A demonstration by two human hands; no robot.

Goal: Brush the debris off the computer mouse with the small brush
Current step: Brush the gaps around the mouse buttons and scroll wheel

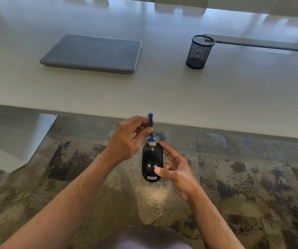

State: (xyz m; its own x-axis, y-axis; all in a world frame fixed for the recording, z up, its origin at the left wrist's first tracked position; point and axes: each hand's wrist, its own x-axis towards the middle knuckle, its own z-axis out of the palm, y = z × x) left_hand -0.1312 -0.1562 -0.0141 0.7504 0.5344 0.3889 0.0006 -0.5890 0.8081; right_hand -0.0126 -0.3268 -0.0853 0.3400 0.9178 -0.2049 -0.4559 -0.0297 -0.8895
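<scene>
Lower centre of frame: left hand (128, 139) pinches brush (151, 131), bristles down on far end of mouse (152, 161); right hand (176, 169) clasps mouse, long axis running top-bottom of frame.

A long pale table (162, 90) fills the upper half of the frame, and its glossy top reflects soft daylight. In the lower half is a mottled carpet (243, 177) in brown and dark patches. At left, a white table leg (19, 141) goes down to the floor. Mesh-backed chairs (180, 4) stand at the top edge.
</scene>
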